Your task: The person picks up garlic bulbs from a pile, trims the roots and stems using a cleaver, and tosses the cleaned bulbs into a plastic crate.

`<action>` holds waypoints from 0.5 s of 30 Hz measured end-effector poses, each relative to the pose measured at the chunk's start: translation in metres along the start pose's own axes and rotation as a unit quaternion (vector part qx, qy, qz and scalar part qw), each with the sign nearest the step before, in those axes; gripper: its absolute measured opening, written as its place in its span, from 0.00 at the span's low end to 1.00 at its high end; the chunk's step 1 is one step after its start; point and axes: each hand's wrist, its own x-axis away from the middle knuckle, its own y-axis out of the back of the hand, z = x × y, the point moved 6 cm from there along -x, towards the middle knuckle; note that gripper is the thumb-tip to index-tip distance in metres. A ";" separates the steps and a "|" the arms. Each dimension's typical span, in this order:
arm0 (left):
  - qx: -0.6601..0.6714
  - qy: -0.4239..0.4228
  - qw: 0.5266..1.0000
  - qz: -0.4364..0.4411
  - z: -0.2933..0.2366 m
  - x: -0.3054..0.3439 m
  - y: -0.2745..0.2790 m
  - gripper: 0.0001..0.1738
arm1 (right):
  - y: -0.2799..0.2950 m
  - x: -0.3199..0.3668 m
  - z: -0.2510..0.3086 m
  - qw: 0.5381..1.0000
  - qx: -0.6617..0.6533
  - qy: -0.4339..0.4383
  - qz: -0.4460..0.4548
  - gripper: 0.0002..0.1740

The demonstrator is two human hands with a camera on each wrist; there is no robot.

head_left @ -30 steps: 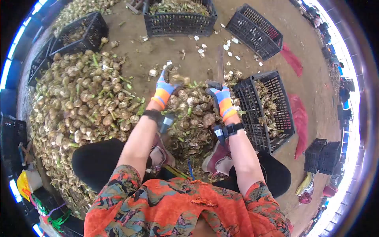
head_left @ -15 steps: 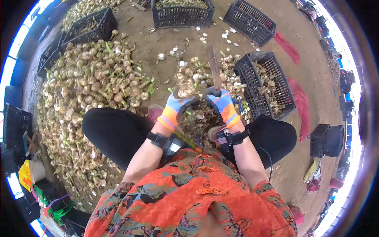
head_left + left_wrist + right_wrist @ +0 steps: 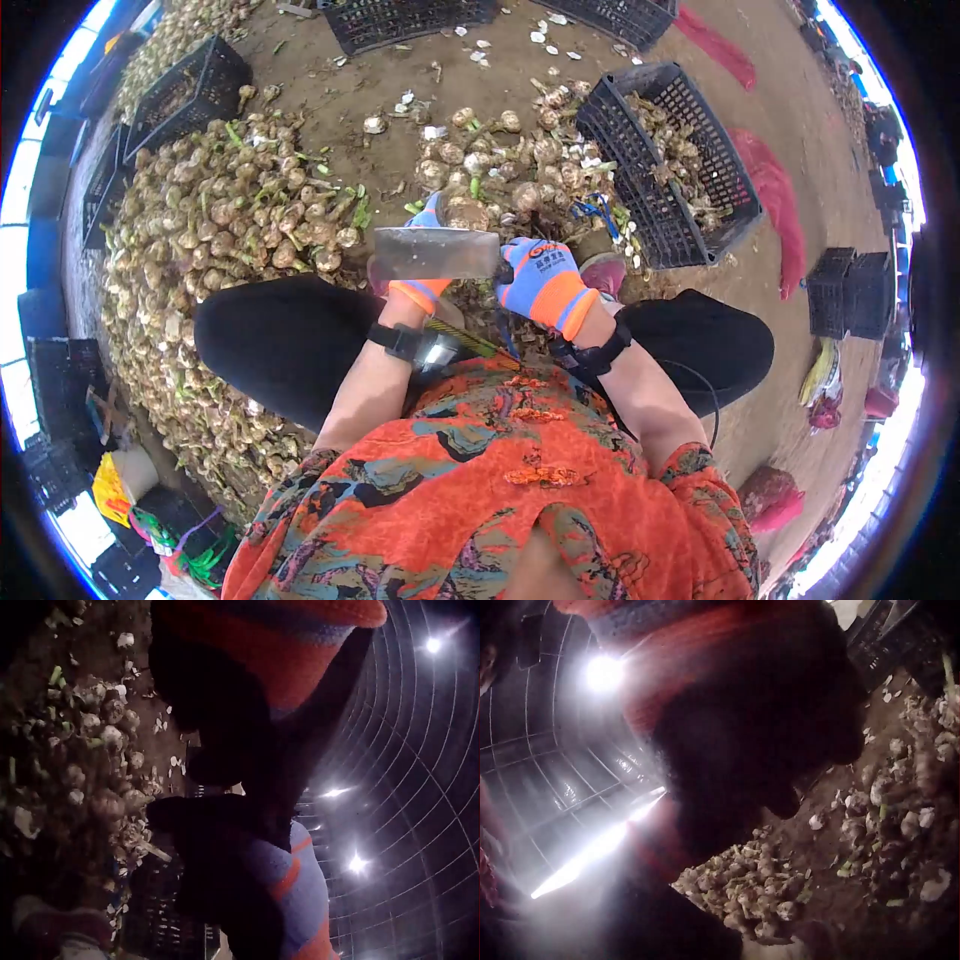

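Note:
In the head view, the right hand (image 3: 545,280), in a blue and orange glove, grips a wide-bladed knife (image 3: 436,253) at its handle end. The blade lies flat to the camera, pointing left across the left hand (image 3: 422,289). That blade hides most of the left hand; its cuff shows below and some blue glove above. A large garlic bulb (image 3: 465,212) sits just beyond the blade, beside the left fingers; whether they hold it cannot be told. Both wrist views show dark gloves, left (image 3: 225,855) and right (image 3: 735,742), with finger detail lost in shadow.
A big garlic heap (image 3: 220,220) spreads at the left, a smaller pile (image 3: 530,160) ahead of the hands. A black crate (image 3: 640,130) with trimmings stands right of it. More crates (image 3: 190,95) lie farther off, with red netting (image 3: 770,190) at the right.
The knife has swung from pointing away to pointing left, over the left hand. Both hands were reaching over the pile earlier and have drawn nearer the body. The head view has shifted.

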 end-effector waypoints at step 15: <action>0.004 -0.061 0.998 0.029 0.009 0.005 -0.016 0.39 | -0.048 -0.019 -0.030 0.996 -0.033 -0.028 0.082 0.25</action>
